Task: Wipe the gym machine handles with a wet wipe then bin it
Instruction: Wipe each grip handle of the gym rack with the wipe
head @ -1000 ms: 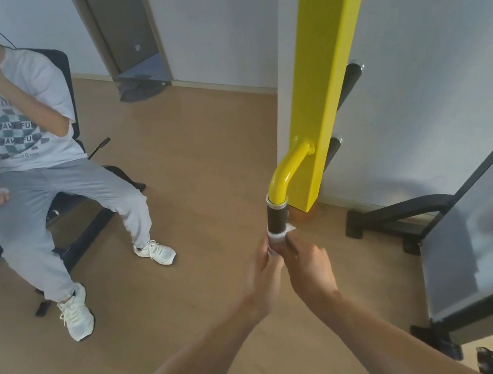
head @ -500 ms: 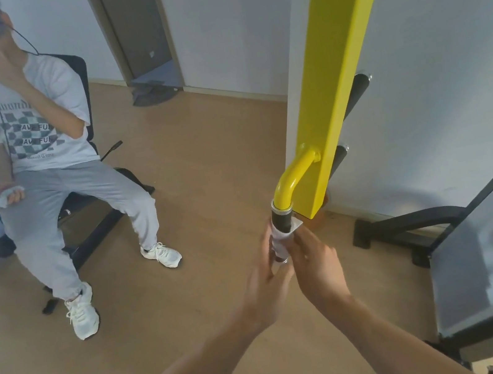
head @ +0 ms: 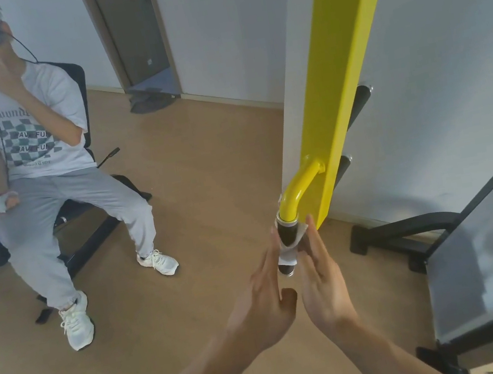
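The yellow post (head: 346, 72) is rigid steel and fixed, so its curved handle (head: 289, 235) will not give under pressure; the black grip looks firm and round. Wrapped round that grip is the wipe (head: 289, 253), thin, limp and probably slick, likely to bunch or slip. The left hand (head: 262, 301) and right hand (head: 322, 278) flank it, fingers straight, pressing the wipe between them. Best held by closing the palms round the grip.

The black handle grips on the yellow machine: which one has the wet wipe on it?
The front grip below the curved yellow tube, between both hands; the wipe wraps it. The two grips behind the post are bare.
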